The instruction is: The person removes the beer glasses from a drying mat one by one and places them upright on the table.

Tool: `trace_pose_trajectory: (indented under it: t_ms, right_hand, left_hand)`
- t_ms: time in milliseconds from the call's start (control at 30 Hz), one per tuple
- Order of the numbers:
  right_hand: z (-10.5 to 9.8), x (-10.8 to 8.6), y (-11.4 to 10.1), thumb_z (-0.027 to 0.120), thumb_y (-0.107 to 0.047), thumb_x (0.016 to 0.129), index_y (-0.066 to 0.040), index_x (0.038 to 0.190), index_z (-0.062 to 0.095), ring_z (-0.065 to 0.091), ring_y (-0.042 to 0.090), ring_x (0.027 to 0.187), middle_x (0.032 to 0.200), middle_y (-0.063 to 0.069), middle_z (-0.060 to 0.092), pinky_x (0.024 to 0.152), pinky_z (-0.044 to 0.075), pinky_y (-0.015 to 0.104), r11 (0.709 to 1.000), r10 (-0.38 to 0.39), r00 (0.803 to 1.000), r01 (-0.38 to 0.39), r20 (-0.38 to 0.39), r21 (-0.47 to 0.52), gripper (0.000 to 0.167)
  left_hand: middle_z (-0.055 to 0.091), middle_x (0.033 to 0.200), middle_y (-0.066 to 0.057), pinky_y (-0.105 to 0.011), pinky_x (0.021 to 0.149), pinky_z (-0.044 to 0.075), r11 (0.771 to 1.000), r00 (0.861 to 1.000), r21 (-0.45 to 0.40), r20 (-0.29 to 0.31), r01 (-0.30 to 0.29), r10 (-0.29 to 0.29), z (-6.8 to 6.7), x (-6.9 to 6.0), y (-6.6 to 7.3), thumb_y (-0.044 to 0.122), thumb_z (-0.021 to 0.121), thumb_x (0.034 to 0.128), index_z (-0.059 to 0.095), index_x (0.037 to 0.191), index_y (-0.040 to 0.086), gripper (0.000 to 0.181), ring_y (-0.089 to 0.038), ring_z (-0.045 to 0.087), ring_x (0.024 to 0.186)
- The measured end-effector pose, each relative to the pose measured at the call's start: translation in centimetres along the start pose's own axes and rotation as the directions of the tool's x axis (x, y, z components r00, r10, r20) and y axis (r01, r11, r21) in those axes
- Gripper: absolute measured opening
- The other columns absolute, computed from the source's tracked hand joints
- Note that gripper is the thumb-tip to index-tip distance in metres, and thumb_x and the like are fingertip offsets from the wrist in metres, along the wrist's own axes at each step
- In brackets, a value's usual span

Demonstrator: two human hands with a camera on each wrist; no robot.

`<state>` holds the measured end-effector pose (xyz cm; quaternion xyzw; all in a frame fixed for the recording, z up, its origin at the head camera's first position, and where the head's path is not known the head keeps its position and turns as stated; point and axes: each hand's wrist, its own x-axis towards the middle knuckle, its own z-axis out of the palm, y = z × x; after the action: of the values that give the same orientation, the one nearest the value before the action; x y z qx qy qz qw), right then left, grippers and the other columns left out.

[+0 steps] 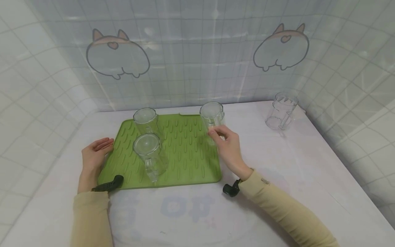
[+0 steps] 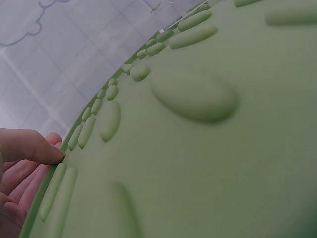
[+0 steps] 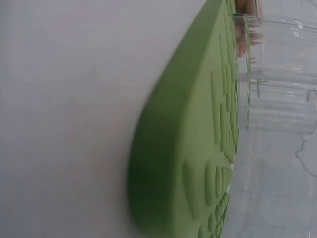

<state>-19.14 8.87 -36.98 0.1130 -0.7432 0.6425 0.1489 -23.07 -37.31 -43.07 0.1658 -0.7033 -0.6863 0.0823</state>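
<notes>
A green ridged mat point(image 1: 182, 161) lies on the table, its left edge between the thumb and fingers of my left hand point(image 1: 95, 156). In the left wrist view the thumb point(image 2: 37, 148) presses on the mat's rim point(image 2: 42, 186). My right hand point(image 1: 229, 147) pinches the handle side of a clear glass mug point(image 1: 212, 115) over the mat's back right part; whether it touches the mat I cannot tell. Two more mugs, one at the back point(image 1: 146, 121) and one in front point(image 1: 149, 151), stand base up on the mat's left half.
Another clear mug point(image 1: 279, 111) stands upright with its mouth up at the table's back right. A white cloth point(image 1: 191, 216) covers the table. Tiled-pattern sheets point(image 1: 197, 61) rise behind it and at both sides.
</notes>
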Motion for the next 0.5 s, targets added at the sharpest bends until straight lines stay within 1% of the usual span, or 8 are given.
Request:
trace_pose_trajectory:
  t_ms: [167, 267, 367, 500]
  right_hand:
    - [-0.7, -0.2, 0.2, 0.065, -0.018, 0.098, -0.005, 0.104, 0.074, 0.062, 0.015, 0.094, 0.098, 0.008, 0.071, 0.087, 0.052, 0.036, 1.000, -0.007, 1.000, 0.007, -0.008, -0.028, 0.016]
    - [-1.2, -0.3, 0.3, 0.066, -0.018, 0.098, -0.005, 0.106, 0.074, 0.061, 0.015, 0.094, 0.098, 0.008, 0.072, 0.087, 0.050, 0.031, 0.999, -0.006, 1.000, 0.005, -0.012, -0.053, 0.017]
    - [-1.5, -0.4, 0.2, 0.067, -0.014, 0.097, -0.004, 0.105, 0.075, 0.060, 0.015, 0.094, 0.097, 0.012, 0.072, 0.086, 0.048, 0.025, 0.997, -0.009, 1.000, 0.008, -0.024, -0.072, 0.015]
    - [-1.9, -0.5, -0.4, 0.066, -0.007, 0.096, 0.001, 0.104, 0.074, 0.057, 0.016, 0.090, 0.094, 0.018, 0.070, 0.082, 0.047, 0.020, 0.995, -0.015, 0.999, 0.012, -0.030, -0.096, 0.014]
  left_hand:
    - [0.072, 0.094, 0.017, -0.009, 0.081, 0.055, 1.000, 1.000, -0.001, 0.008, -0.008, 0.008, 0.0, -0.2, -0.1, -0.001, 0.069, 0.0914, 0.046, 0.142, -0.008, 0.056, 0.004, 0.068, 0.092]
    - [0.072, 0.095, 0.017, -0.009, 0.081, 0.055, 1.000, 1.000, 0.005, 0.012, -0.009, 0.009, -0.1, -0.1, -0.1, 0.000, 0.070, 0.0914, 0.047, 0.142, -0.007, 0.056, 0.004, 0.068, 0.092]
    - [0.072, 0.095, 0.017, -0.008, 0.081, 0.055, 1.000, 1.000, 0.011, 0.013, -0.002, 0.002, -0.1, -0.1, -0.2, 0.002, 0.070, 0.0916, 0.047, 0.142, -0.006, 0.056, 0.004, 0.068, 0.093]
    - [0.072, 0.095, 0.017, -0.007, 0.080, 0.055, 1.000, 1.000, 0.022, 0.008, 0.007, -0.008, -0.1, 0.0, -0.3, 0.003, 0.071, 0.0915, 0.048, 0.142, -0.005, 0.056, 0.004, 0.067, 0.093]
